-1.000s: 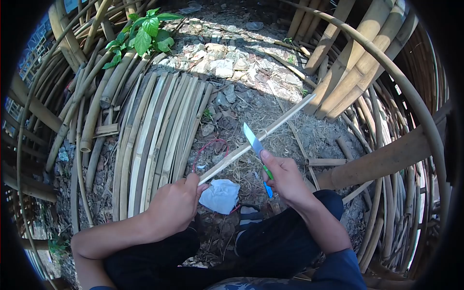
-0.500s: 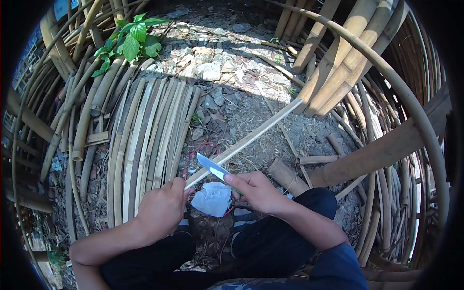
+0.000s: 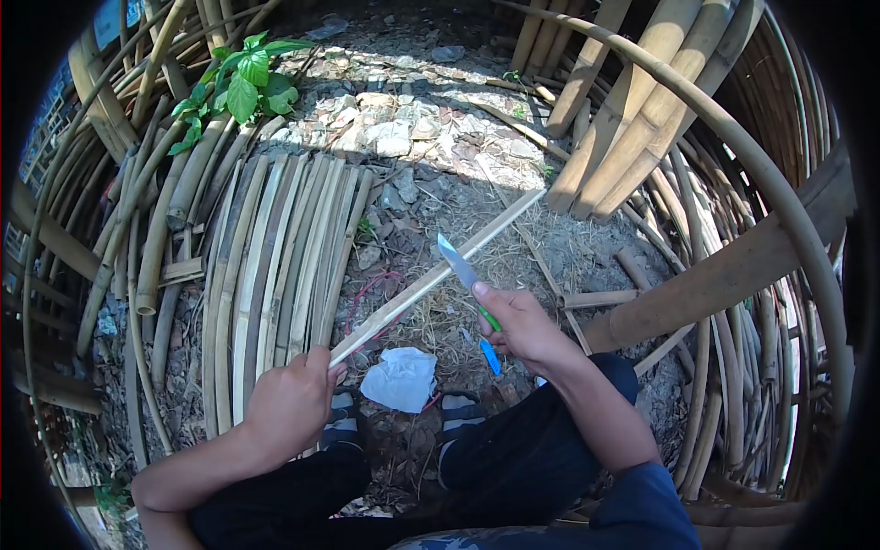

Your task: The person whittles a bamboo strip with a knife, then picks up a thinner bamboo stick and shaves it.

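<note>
My left hand [image 3: 291,396] is closed round the near end of a long, pale bamboo strip [image 3: 394,314], which slants away up and to the right. In my right hand [image 3: 519,327] is a knife [image 3: 460,265] with a green handle, gripped with the thumb near the base of the blade. Its blade lies across the strip about midway along, tip pointing up and left. A small blue object [image 3: 490,357] shows just below my right hand; what it is I cannot make out. On the ground between my feet lies a crumpled whitish sheet [image 3: 400,379].
Several split bamboo strips [image 3: 278,247] lie side by side at left. Thick bamboo poles [image 3: 642,119] lean at the upper right, and a big pole [image 3: 724,275] crosses the right side. A leafy green plant [image 3: 246,82] grows at upper left. Stones [image 3: 390,137] cover the ground ahead.
My right hand and the knife have moved up and right along the strip, away from my left hand. My left hand has shifted slightly left and down. The blue object has come into view.
</note>
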`<action>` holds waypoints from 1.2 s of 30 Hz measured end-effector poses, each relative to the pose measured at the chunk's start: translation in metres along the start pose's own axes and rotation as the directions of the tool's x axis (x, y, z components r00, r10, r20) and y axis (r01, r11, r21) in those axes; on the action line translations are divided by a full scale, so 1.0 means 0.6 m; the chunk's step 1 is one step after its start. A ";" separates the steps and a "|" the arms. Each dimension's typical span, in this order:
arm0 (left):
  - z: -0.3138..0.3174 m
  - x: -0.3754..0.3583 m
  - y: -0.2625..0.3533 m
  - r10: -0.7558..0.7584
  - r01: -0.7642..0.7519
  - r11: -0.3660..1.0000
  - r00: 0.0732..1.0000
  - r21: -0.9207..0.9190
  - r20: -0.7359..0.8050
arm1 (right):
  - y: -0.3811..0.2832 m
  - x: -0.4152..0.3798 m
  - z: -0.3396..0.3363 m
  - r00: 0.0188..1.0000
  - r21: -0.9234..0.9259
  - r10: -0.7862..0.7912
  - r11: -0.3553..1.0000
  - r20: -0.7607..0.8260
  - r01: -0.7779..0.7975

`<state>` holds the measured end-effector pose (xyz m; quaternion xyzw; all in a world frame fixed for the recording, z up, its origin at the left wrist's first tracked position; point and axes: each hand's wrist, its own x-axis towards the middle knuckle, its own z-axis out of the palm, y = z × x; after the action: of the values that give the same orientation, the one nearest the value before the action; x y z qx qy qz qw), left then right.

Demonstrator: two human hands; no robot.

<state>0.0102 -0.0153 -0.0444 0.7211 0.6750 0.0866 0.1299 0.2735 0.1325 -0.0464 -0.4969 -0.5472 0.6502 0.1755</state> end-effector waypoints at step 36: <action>0.010 -0.007 -0.003 0.041 -0.035 0.997 0.996 0.069 -0.075 | 0.018 -0.002 -0.006 0.999 -0.077 -0.036 0.996 0.012 0.036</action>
<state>0.0101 -0.0197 -0.0502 0.7339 0.6682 0.0937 0.0781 0.2804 0.1297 -0.0554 -0.4898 -0.5817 0.6281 0.1649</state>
